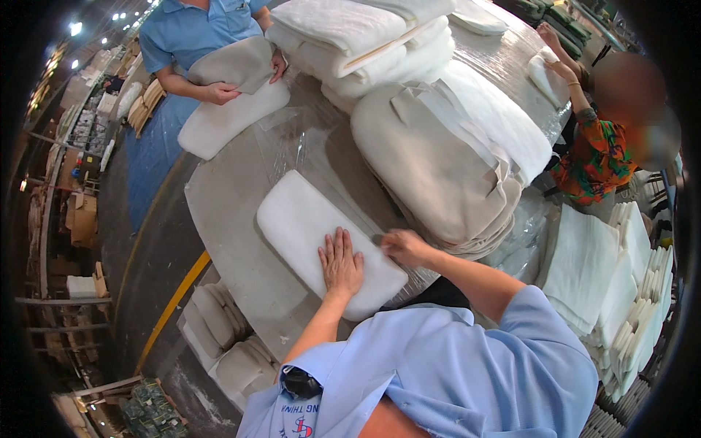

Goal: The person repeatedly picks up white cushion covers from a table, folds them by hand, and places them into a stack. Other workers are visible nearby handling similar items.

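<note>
A white padded sheet [310, 226] with rounded corners lies flat on the plastic-covered table in front of me. My left hand [341, 266] rests palm down on it, fingers stretched out. At the sheet's right edge my right hand [407, 247] is closed, fingers curled. A small dark bit shows at its fingertips, too blurred to name. Just beyond that hand stands a pile of beige fabric covers [431, 160] with rounded ends, its upper layers rumpled.
White padding is stacked high [350, 36] at the table's far side. A co-worker in blue [197, 29] holds a grey cover at far left; another person in a patterned shirt [595, 157] handles a white piece at right. Folded white sheets [584, 263] stand right; beige pads [212, 321] lie lower left.
</note>
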Available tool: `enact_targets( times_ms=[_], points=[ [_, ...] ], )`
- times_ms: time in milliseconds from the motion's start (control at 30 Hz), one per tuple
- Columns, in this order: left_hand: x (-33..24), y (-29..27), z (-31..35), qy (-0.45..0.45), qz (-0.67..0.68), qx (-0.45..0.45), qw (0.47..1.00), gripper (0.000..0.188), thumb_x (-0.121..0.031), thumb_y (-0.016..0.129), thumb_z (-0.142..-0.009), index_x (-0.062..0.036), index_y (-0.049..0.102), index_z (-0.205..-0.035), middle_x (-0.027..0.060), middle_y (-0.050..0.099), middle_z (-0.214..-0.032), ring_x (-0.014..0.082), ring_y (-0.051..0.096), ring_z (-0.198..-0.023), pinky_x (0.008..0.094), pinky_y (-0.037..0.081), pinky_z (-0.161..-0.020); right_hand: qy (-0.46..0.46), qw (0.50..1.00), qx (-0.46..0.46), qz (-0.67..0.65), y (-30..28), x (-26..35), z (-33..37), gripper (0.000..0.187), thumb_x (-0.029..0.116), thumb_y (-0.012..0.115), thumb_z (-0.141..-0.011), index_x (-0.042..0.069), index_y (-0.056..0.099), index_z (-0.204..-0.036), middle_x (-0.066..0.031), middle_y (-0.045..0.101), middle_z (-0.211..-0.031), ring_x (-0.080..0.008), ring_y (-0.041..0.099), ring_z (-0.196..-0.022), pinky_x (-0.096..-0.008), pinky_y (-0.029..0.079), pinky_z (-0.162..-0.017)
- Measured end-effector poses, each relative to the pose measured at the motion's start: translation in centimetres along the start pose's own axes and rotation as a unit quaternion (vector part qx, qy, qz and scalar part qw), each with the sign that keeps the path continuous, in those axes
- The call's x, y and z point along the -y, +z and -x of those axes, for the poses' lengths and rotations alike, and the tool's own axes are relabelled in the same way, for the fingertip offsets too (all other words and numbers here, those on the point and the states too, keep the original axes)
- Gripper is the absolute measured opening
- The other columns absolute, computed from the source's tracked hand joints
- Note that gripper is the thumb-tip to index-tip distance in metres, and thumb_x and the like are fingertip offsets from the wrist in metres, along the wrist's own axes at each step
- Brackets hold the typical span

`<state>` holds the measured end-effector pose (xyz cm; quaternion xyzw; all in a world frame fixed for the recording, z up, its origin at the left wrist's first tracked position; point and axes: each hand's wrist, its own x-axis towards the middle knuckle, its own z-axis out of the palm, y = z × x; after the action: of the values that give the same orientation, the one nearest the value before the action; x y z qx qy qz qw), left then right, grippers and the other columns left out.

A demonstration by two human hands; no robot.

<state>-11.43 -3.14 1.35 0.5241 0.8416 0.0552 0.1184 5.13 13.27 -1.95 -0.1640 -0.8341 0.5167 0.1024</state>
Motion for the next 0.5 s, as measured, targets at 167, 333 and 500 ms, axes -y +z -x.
enact_targets(
  times_ms=[167, 333, 500],
  points=[
    [-0.2, -0.1, 0.0, 0.006, -0.008, -0.006, 1.0, 0.077, -0.039, 0.05, -0.104, -0.0053, 0.02, -0.168, 0.0124, 0.015, -0.176, 0.0415, 0.011, -0.161, 0.0598, 0.006, -0.129, 0.181, 0.973, 0.025, -0.143, -1.3, -0.3, 4.3, 0.03, 0.027, 0.067, -0.101, 0.001, 0.068, -0.116, -0.0158, 0.07, -0.12, -0.0246, 0.067, -0.112, -0.0411, 0.054, -0.093],
    [-0.4, -1.2, -0.8, -0.008, -0.014, 0.042, 0.999, 0.075, -0.035, 0.051, -0.104, -0.0028, 0.024, -0.166, 0.0152, 0.019, -0.175, 0.0426, 0.012, -0.161, 0.06, 0.007, -0.129, 0.04, 0.998, -0.046, -0.018, -0.9, 3.9, 1.2, 0.054, 0.04, 0.072, -0.097, 0.004, 0.062, -0.135, -0.0236, 0.063, -0.132, -0.0376, 0.062, -0.123, -0.0466, 0.052, -0.102],
    [-0.9, -1.9, 1.7, 0.024, 0.055, -0.03, 0.998, 0.076, -0.03, 0.054, -0.101, 0.0021, 0.027, -0.164, 0.0201, 0.021, -0.174, 0.0452, 0.012, -0.161, 0.0618, 0.006, -0.128, 0.027, 0.999, -0.004, 0.045, 1.6, 3.9, -0.3, 0.04, 0.03, 0.08, -0.086, 0.009, 0.071, -0.119, -0.0216, 0.066, -0.117, -0.0443, 0.067, -0.109, -0.0526, 0.054, -0.091]
  ],
)
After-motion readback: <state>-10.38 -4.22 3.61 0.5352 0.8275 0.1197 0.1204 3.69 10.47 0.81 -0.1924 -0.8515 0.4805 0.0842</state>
